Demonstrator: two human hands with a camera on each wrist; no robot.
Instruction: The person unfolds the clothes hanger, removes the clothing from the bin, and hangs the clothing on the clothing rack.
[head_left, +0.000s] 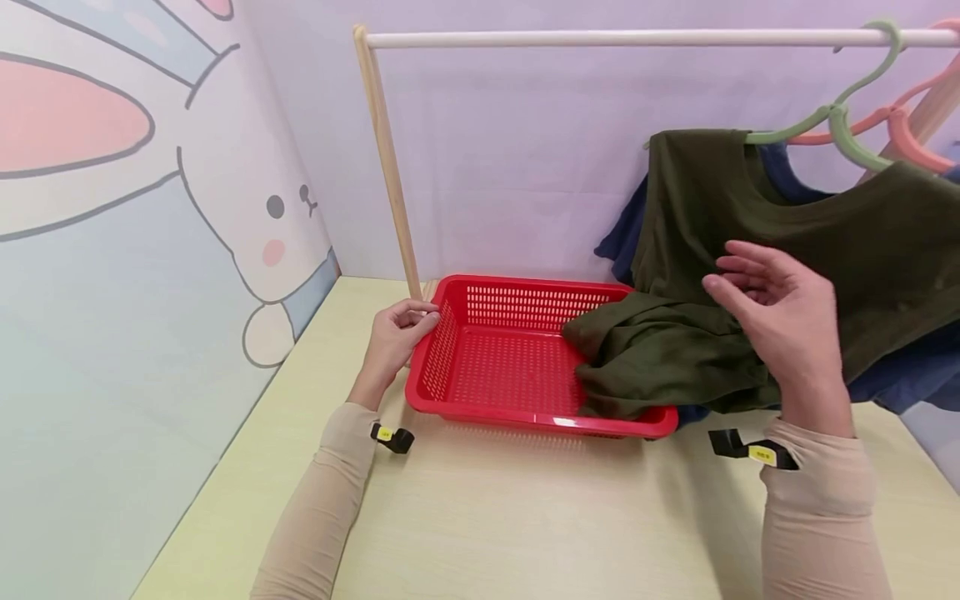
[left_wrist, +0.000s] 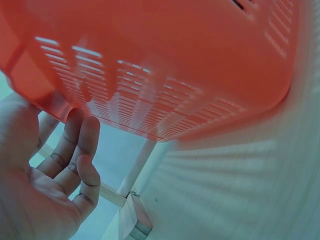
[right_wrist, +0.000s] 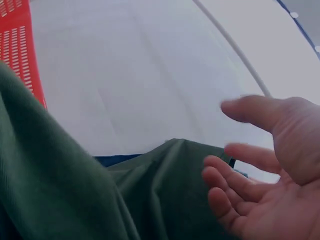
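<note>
A red plastic basket (head_left: 517, 421) with slotted walls stands on the table. My left hand (head_left: 396, 337) pinches its left rim, and the left wrist view shows curled fingers (left_wrist: 89, 137) at the rim from below. Dark green cloth (head_left: 667, 354) lies in the right part of the basket and spills over its right end. A dark green shirt (head_left: 847, 242) hangs behind it on a green hanger (head_left: 858, 137); whether the two are one garment I cannot tell. My right hand (head_left: 787, 308) is raised in front of the shirt, fingers loosely bent, holding nothing.
A white rail (head_left: 600, 38) on a wooden post (head_left: 392, 167) spans the back. Behind the green shirt hangs a navy garment (head_left: 622, 229), with a pink hanger (head_left: 911, 137) beside the green one. A wall with a rabbit drawing (head_left: 255, 192) borders the table (head_left: 525, 517) on the left.
</note>
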